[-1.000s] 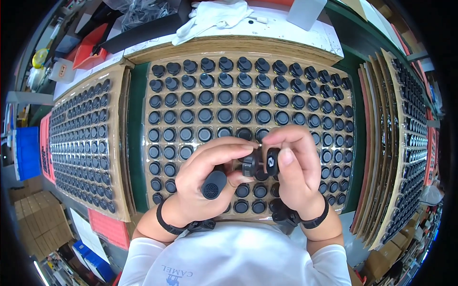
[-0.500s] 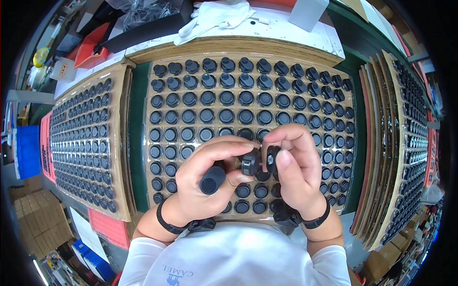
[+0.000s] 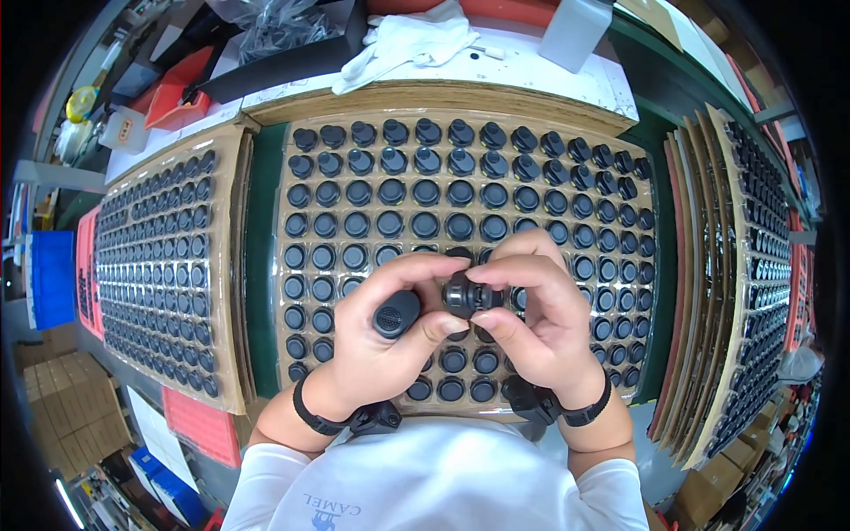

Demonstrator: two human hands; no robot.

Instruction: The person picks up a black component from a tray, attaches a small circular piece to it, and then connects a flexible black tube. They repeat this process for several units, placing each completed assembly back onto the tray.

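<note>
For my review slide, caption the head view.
Left hand and right hand pinch black pieces above a tray of round parts.

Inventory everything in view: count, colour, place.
Round parts: uncounted, black, centre
Cylinder: one, black, left-centre
Knobs: many, black, on trays
Middle tray: one, brown, centre
Tray stacks: two, brown, left and right
Table: one, white, top
Gloves: uncounted, white, on table
Container: one, translucent, on table
Bin: one, red, upper left
Box: one, black, upper left
Crates: at least two, blue, left
Cartons: several, brown, lower corners
Edge clutter: uncounted, mixed, unclear
Wristbands: two, black, wrists
Shirt: one, white, bottom
Left hand: one, bare, gripping cylinder and round parts
Right hand: one, bare, gripping round parts
</note>
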